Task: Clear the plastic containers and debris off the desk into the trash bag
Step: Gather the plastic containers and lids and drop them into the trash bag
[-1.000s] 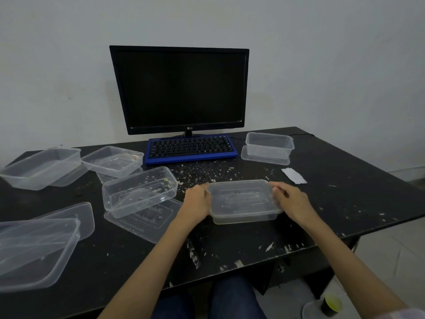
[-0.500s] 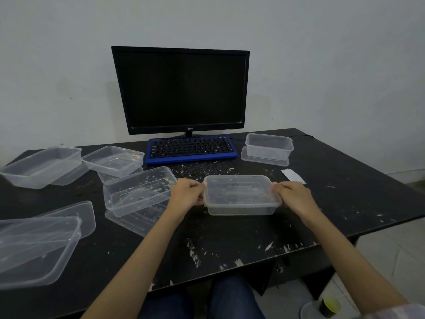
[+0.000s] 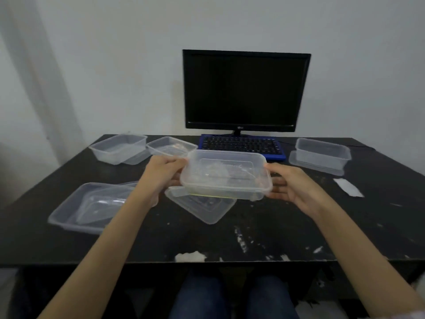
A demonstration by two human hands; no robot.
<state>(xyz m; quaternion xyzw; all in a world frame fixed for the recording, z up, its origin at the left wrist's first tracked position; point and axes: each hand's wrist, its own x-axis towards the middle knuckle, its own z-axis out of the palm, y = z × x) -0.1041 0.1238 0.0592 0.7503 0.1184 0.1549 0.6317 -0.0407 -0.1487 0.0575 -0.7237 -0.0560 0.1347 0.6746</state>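
Observation:
I hold a clear plastic container [image 3: 226,176] off the black desk [image 3: 276,226], tilted a little toward me. My left hand [image 3: 162,174] grips its left end and my right hand [image 3: 293,187] grips its right end, thumb on the rim and fingers underneath. It hangs right over a clear lid [image 3: 202,207] lying flat on the desk. More clear containers stand at the back left [image 3: 118,148], beside it [image 3: 171,146], at the front left [image 3: 92,208] and at the back right [image 3: 323,150]. White debris flecks [image 3: 190,256] dot the front edge. No trash bag is in view.
A black monitor [image 3: 246,90] and a blue-edged keyboard [image 3: 241,146] stand at the back centre. A white paper scrap [image 3: 348,187] lies at the right. My knees show under the desk's front edge.
Both hands have lifted the container off the desk and carried it left, over the lid. The view has swung so the monitor now sits right of centre.

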